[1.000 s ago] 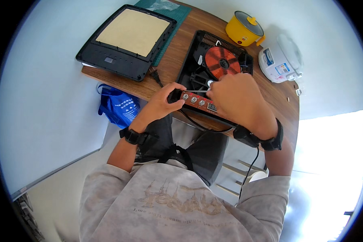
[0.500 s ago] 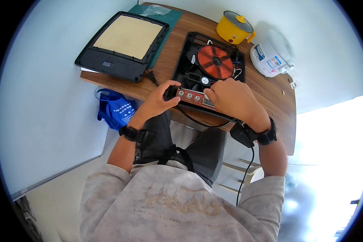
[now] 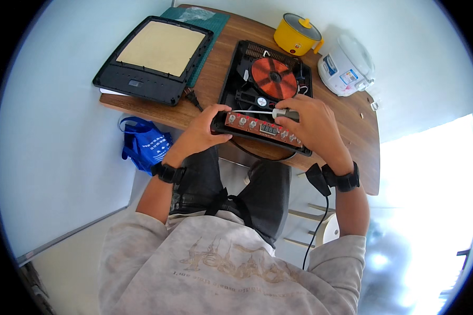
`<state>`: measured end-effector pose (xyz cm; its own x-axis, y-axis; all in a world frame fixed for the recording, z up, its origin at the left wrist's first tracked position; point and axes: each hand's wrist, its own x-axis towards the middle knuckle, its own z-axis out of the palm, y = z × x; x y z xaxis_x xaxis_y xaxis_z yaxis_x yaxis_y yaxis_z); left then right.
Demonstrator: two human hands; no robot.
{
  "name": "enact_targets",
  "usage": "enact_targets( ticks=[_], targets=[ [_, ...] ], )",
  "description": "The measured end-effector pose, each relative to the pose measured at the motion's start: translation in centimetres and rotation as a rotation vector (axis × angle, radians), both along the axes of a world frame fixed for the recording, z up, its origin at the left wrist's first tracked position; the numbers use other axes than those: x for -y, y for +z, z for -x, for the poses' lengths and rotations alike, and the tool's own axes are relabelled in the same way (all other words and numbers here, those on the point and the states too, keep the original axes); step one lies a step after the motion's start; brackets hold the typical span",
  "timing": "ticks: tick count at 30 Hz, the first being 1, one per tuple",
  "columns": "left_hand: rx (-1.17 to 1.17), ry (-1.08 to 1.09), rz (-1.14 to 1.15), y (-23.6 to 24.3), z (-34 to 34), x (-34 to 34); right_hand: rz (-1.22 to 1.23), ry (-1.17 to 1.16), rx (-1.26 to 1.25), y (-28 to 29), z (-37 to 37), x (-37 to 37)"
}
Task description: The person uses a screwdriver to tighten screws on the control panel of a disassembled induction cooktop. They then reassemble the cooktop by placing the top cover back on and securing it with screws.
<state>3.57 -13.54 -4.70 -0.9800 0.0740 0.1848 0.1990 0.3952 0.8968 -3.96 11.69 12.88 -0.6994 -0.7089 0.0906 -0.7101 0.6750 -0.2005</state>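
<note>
An opened induction cooker base point(image 3: 231, 79) lies in front of me, its round copper coil point(image 3: 274, 79) exposed. Along its near edge runs a reddish control board point(image 3: 255, 125) with several round buttons and a small display. My right hand point(image 3: 312, 123) grips the grey handle of a screwdriver point(image 3: 289, 114). The screwdriver's metal shaft points left, lying just above the far edge of the board. My left hand point(image 3: 202, 130) pinches the near left corner of the base, fingers on the far side and thumb on the near side. Where the screwdriver's tip ends, beside my left fingertips, is hard to make out.
The cooker's black top cover point(image 3: 136, 84), with a cream sheet inside, rests on a green cutting mat point(image 3: 215, 26) at left. A plug point(image 3: 192, 96) lies between cover and base. A yellow pot point(image 3: 298, 35) and white rice cooker point(image 3: 347, 65) stand behind. A blue bag point(image 3: 146, 144) hangs below the left edge.
My right hand has turned and lifted a little, so the screwdriver now shows with its shaft pointing left. My left hand keeps its place at the base's corner. The whole view has shifted slightly.
</note>
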Motion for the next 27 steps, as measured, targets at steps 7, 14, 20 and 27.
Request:
enact_targets(
  ticks=[7,14,20,27],
  targets=[
    [-0.060,0.012,0.018,0.1,0.1,-0.1,-0.017,0.053,-0.090,-0.2,1.5,-0.4],
    [-0.028,0.037,0.010,0.6,-0.2,-0.2,-0.068,0.115,0.008,-0.6,3.4,-0.9],
    [0.030,0.013,-0.008,0.6,0.0,0.0,-0.005,0.214,0.003,-0.6,3.7,-0.7],
    [-0.007,0.017,0.009,0.8,0.0,-0.1,-0.029,0.236,-0.021,-0.9,4.2,-0.4]
  ],
)
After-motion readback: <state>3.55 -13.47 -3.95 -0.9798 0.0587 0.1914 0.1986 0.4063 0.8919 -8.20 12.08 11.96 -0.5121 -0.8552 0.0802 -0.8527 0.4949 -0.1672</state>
